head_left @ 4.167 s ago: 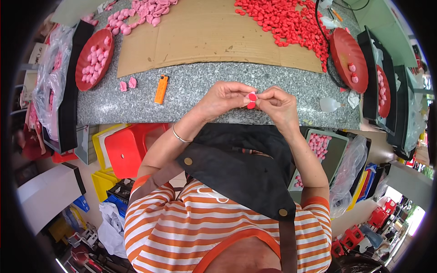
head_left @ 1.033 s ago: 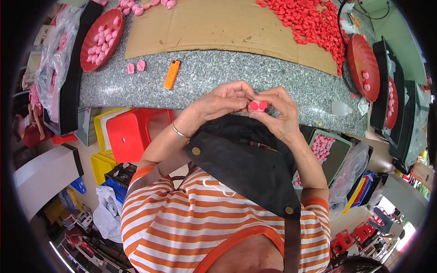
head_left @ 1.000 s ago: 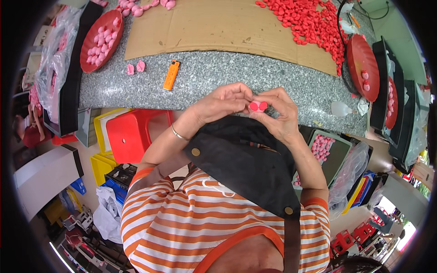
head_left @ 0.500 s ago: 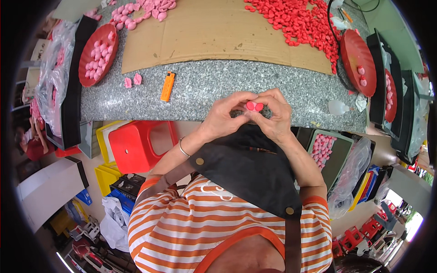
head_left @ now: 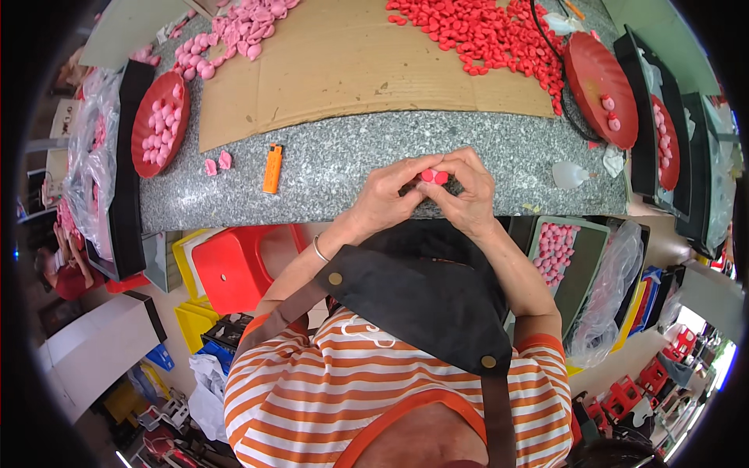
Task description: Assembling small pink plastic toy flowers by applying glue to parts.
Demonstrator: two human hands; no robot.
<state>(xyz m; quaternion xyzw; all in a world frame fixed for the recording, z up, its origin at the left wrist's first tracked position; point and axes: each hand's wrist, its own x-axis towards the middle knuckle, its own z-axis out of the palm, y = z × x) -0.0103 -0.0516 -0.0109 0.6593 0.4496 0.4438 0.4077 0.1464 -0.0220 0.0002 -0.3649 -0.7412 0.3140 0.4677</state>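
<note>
My left hand (head_left: 384, 192) and my right hand (head_left: 470, 192) meet above the near edge of the grey speckled table (head_left: 328, 175). Their fingertips pinch a small pink piece with two red ovals (head_left: 434, 177) from both sides; fingers cover part of it, and its exact kind cannot be made out. Left of my hands an orange lighter (head_left: 272, 168) lies on the table, with two small pink scraps (head_left: 218, 163) beyond it. To the right rests a small translucent squeeze bottle (head_left: 570, 175) with a thin tip.
A cardboard sheet (head_left: 328, 62) bears pink pieces (head_left: 250, 27) at far left and a red heap (head_left: 484, 39) at far right. Red scalloped trays (head_left: 183, 129) (head_left: 581, 74) stand at both sides. A red stool (head_left: 226, 265) and a bin of pink pieces (head_left: 581, 265) are below the table edge.
The view has shifted slightly, so the table things appear a little displaced. My fingers have turned the small piece a little; both hands still pinch it in about the same place.
</note>
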